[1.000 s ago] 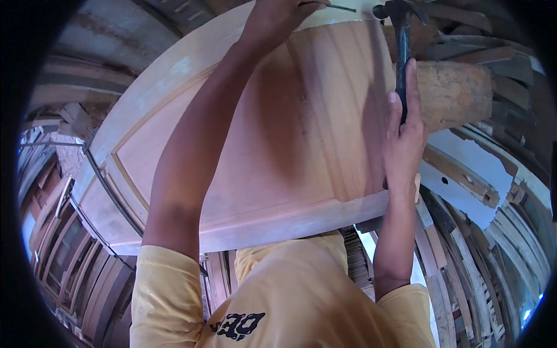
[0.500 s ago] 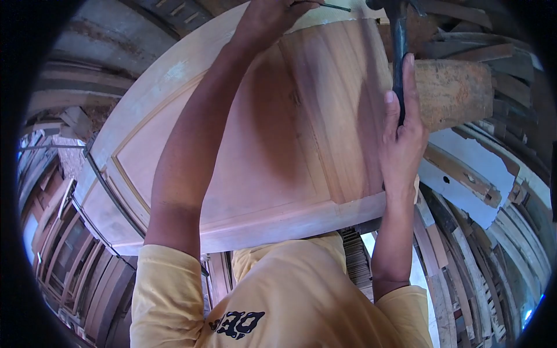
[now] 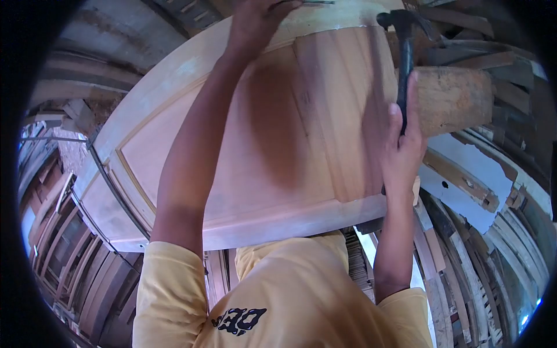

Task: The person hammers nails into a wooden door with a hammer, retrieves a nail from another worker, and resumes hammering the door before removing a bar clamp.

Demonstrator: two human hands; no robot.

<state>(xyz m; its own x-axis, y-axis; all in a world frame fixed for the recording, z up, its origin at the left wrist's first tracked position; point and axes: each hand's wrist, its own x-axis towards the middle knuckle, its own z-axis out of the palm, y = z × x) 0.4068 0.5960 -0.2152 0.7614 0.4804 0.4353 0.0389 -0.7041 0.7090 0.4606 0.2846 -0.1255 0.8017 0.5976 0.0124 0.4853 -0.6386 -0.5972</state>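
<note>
My right hand point(image 3: 404, 153) is closed around the black handle of a claw hammer point(image 3: 406, 58), with a finger stretched along the handle. The hammer's head is raised near the right end of a wooden panel door point(image 3: 272, 145). My left hand point(image 3: 253, 26), at the top of the view and partly cut off, pinches a thin metal rod point(image 3: 318, 2) that points right, over the door's far edge. The rod's exact kind cannot be made out. The door lies flat in front of me, with a smooth pale surface and a browner strip of wood towards its right end.
A thick wood block point(image 3: 455, 101) sticks out beyond the door's right end. Thin dark metal bars point(image 3: 116, 191) cross its left end. A white board point(image 3: 470, 174) lies at right, and stacked timber strips point(image 3: 464, 272) surround the work on both sides.
The hammer and my right hand have come slightly lower in the view. My left hand and the rod have shifted a little left and up. Both hands keep their hold.
</note>
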